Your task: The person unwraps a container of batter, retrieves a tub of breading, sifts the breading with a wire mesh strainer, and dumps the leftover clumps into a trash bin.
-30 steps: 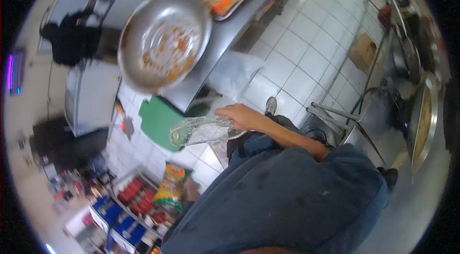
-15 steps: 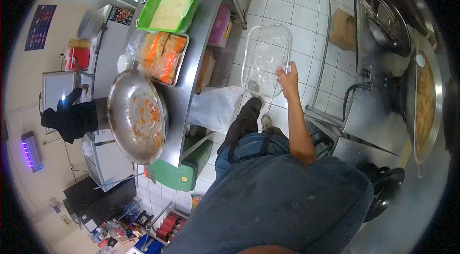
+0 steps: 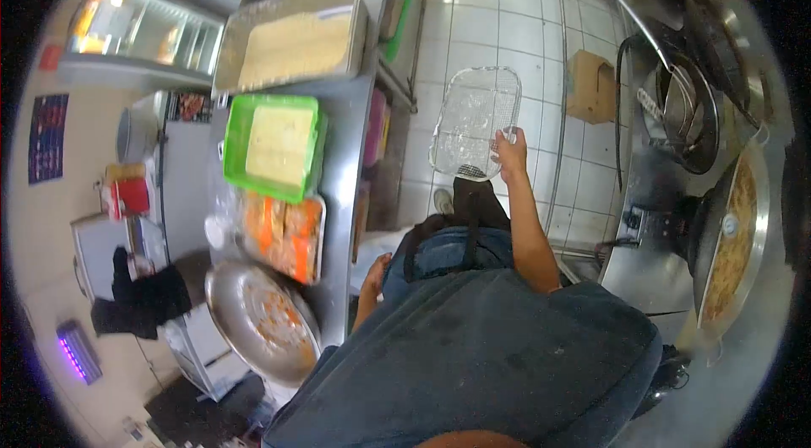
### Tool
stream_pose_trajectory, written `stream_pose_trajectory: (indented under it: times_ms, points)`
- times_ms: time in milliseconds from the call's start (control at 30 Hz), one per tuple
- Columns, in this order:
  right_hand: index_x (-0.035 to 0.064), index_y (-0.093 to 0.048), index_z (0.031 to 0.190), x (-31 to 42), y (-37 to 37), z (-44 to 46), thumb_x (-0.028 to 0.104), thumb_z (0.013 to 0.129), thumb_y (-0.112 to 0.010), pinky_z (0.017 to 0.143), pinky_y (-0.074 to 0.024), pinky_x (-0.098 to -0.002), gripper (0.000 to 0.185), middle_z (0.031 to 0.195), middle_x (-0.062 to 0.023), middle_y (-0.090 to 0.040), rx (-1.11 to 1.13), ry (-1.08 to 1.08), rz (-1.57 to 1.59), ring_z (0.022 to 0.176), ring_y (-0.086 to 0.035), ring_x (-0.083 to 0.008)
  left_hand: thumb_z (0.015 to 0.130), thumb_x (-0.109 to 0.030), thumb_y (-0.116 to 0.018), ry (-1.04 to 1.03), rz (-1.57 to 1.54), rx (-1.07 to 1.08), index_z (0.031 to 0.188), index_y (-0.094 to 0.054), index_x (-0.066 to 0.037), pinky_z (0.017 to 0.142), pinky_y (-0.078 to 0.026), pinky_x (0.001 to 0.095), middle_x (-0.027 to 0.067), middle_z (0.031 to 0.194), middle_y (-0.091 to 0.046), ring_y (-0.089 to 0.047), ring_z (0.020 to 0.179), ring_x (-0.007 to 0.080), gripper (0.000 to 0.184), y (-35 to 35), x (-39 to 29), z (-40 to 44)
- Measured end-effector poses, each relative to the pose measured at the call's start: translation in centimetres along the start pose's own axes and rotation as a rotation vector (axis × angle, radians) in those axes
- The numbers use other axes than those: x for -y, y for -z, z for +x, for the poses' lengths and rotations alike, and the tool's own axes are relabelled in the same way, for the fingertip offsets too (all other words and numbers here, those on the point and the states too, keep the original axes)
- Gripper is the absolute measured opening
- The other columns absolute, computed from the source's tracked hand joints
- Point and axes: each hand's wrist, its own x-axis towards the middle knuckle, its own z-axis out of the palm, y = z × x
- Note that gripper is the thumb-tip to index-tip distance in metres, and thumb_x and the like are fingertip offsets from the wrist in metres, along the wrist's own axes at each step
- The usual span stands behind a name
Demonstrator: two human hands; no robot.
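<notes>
My right hand is closed on the near right corner of a rectangular wire mesh tray, held out in front of me above the tiled floor. The floor shows through its mesh. At my left side, by the edge of the steel table, hangs my left hand. Its fingers show only in part, loosely apart, and I see nothing in them. On that table are a green tub of pale contents, a tray of wrapped orange food and a wide metal bowl with orange scraps inside.
A deep steel pan of pale contents stands farther along the table. To my right, the stove counter bears a wide pan of frying food and a dark wok. A cardboard box sits below. Another person works beyond the table.
My view has moved forward along the aisle, with the table and stove things sliding back. The mesh tray stays in my right hand. My left hand has come into view.
</notes>
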Motion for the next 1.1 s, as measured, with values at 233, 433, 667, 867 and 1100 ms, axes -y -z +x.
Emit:
stream_pose_trajectory:
  times_ms: [233, 433, 667, 867, 1100]
  points:
    - [0.0144, -0.043, 0.121, 5.7, -8.5, 22.3, 0.018, 0.097, -0.062, 0.062, -0.0504, -0.0379, 0.031, 0.096, -0.0111, -0.064, -0.082, 0.125, 0.292, 0.082, -0.065, -0.0213, 0.096, -0.052, -0.055, 0.235, 0.063, -0.086, 0.145, -0.043, -0.012, 0.1, -0.039, 0.047, 0.0113, 0.129, -0.056, -0.048, 0.121, 0.0295, 0.064, 4.1, -7.7, 12.5]
    - [0.01, -0.046, 0.121, 14.0, -24.1, 53.2, 0.016, 0.095, -0.065, 0.065, -0.0531, -0.0367, 0.033, 0.098, -0.0134, -0.064, -0.375, 0.164, 0.156, 0.083, -0.067, -0.023, 0.096, -0.05, -0.056, 0.261, 0.085, -0.246, 0.143, -0.045, -0.012, 0.096, -0.042, 0.0441, 0.0117, 0.121, -0.06, -0.053, 0.115, 0.0286, 0.061, -4.8, -18.1, 12.1]
    - [0.0028, -0.034, 0.142, 19.4, -42.4, 78.5, 0.018, 0.091, -0.071, 0.087, -0.0507, -0.0387, 0.065, 0.128, -0.0212, -0.055, -0.027, 0.223, 0.193, 0.109, -0.06, -0.028, 0.097, -0.047, -0.057, 0.378, 0.136, -0.396, 0.142, -0.046, -0.013, 0.092, -0.045, 0.0407, 0.0122, 0.112, -0.064, -0.058, 0.107, 0.0277, 0.057, -14.3, -28.7, 12.8]
    - [0.0046, -0.032, 0.149, 21.7, -44.8, 77.4, 0.051, 0.08, -0.076, 0.11, -0.0374, -0.044, 0.094, 0.145, -0.025, -0.044, 0.049, 0.035, -0.236, 0.135, -0.043, -0.0347, 0.098, -0.045, -0.056, 0.185, 0.423, -0.346, 0.138, -0.05, -0.008, 0.089, -0.048, 0.0371, 0.0159, 0.105, -0.068, -0.062, 0.103, 0.0256, 0.054, -21.0, -40.7, 16.4]
    - [0.0161, -0.056, 0.093, 12.9, -27.6, 61.1, 0.046, 0.097, -0.058, 0.058, -0.0448, -0.0346, 0.03, 0.064, 0.001, -0.043, -0.003, -0.566, 0.106, 0.06, -0.048, -0.0163, 0.101, -0.035, -0.054, -0.502, 0.363, -0.282, 0.138, -0.051, -0.007, 0.105, -0.039, 0.0363, 0.0166, 0.131, -0.059, -0.053, 0.125, 0.029, 0.047, -31.4, -62.1, 25.3]
